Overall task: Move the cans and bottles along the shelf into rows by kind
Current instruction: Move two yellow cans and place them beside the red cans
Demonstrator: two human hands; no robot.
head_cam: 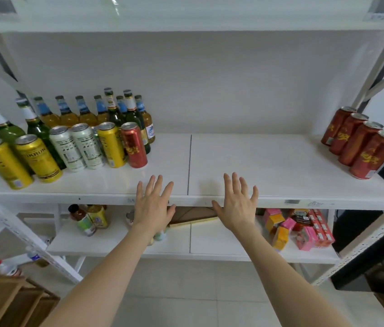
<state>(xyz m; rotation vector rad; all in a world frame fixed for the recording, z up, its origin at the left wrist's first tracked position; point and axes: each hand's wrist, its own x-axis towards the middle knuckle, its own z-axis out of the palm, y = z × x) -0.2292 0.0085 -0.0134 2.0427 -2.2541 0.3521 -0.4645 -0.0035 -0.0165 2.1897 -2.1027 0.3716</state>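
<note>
Your left hand (pixel 154 204) and right hand (pixel 238 204) hover flat, fingers spread, holding nothing, over the glossy white shelf (pixel 268 166). Glass bottles (pixel 87 112) and metal cans (pixel 87 147) crowd its left end; four red cans (pixel 360 140) line its right.

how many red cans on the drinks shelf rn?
5 red cans: four in a row at the right end of the shelf; one on the left beside a yellow can. More could hide behind the left group.

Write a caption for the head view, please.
Left hand and right hand open at the shelf; mixed cans, bottles left; red cans right.
</note>
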